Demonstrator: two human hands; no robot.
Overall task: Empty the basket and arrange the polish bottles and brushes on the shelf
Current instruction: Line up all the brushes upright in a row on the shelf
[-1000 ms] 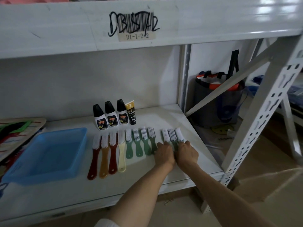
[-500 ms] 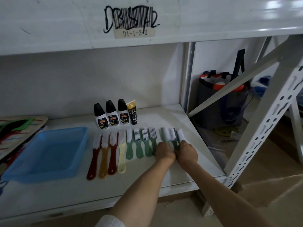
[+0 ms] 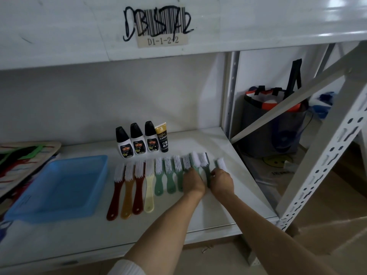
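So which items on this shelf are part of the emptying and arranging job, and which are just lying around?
Part of the job:
- blue basket, now empty
- three polish bottles and the polish tube, upright at the back
- row of brushes
- left hand and right hand, on the green brushes at the row's right end

Lying about:
- patterned board
- dark bag beyond the shelf

white metal rack (image 3: 325, 155), pale wall (image 3: 99, 100), brown floor (image 3: 327, 225)

Basket (image 3: 59, 187) left of brush row (image 3: 158, 175) on shelf (image 3: 228, 205); bottles (image 3: 137, 141) behind.
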